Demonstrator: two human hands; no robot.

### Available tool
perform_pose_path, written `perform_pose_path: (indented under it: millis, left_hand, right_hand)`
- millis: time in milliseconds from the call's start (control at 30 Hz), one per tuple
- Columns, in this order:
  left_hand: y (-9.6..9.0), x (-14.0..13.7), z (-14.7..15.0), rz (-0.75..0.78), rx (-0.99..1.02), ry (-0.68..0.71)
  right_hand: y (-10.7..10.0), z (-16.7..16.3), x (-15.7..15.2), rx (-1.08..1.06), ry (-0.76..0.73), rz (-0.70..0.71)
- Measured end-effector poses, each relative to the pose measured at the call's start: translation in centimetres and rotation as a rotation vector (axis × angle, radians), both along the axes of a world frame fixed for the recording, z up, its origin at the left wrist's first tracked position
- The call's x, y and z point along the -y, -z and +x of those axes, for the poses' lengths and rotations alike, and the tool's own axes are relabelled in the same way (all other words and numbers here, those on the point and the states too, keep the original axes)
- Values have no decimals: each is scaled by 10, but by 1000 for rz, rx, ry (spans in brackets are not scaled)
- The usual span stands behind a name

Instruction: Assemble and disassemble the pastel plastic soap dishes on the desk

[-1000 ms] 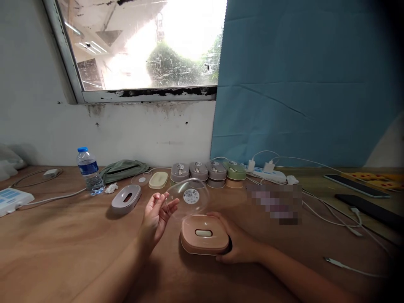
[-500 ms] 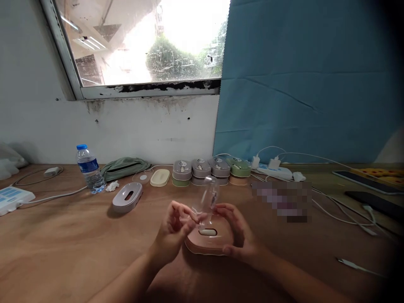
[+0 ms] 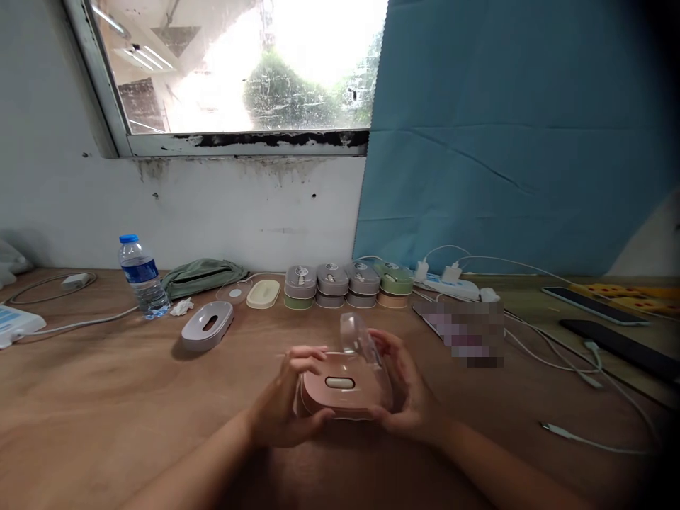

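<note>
A pink rounded box [image 3: 348, 394] with an oval slot in its top sits on the table in front of me. A pale piece shows inside the slot. My left hand [image 3: 287, 400] curves round the box's left side, fingers on the upper edge and thumb at the front. At the right side my right hand [image 3: 409, 389] grips it too, its thumb at the front right corner. Clear plastic film [image 3: 355, 334] sticks up behind the box by my right fingertips; how far it covers the box I cannot tell.
Several two-tier boxes [image 3: 332, 283] line the wall. Nearby lie a cream lid [image 3: 263, 294], a grey slotted cover [image 3: 208, 327], a water bottle [image 3: 144, 278] and a green pouch [image 3: 205, 278]. Phones [image 3: 592, 304] and cables [image 3: 589, 440] are on the right.
My left hand has let go of the clear film and moved down to the box's left side. The film now stands lower, behind the box. The view has shifted slightly.
</note>
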State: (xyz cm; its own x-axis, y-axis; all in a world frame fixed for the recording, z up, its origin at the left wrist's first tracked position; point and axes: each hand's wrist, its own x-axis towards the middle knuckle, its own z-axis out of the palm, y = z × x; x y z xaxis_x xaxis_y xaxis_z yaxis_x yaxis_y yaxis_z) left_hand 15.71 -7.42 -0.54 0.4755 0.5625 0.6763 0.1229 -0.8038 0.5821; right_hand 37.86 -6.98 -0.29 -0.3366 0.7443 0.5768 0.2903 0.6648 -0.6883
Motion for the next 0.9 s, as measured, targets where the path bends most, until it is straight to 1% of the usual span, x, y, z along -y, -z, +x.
perform_pose_path:
  millis: [67, 133, 267, 367, 500, 667, 733, 900]
  left_hand:
    - [4, -11, -7, -10, 8, -57]
    - [9, -21, -12, -40, -16, -73]
    - [20, -31, -15, -187, -154, -66]
    - [24, -32, -15, -265, -198, -57]
    - [24, -31, -15, -256, -272, -56]
    - [20, -32, -16, -149, -351, -65]
    - [18, -33, -16, -129, -373, -67]
    - [11, -30, -13, -175, -427, -72]
  right_hand:
    - [3, 7, -9, 152, -6, 16]
    - [8, 11, -15, 231, -32, 6]
    - [15, 9, -20, 258, -46, -19]
    - [14, 9, -19, 277, -80, -31]
    - [10, 12, -18, 301, -130, -58]
    - [9, 13, -20, 320, -159, -95]
    - [10, 14, -21, 324, -171, -121]
    - [14, 17, -23, 335, -186, -231]
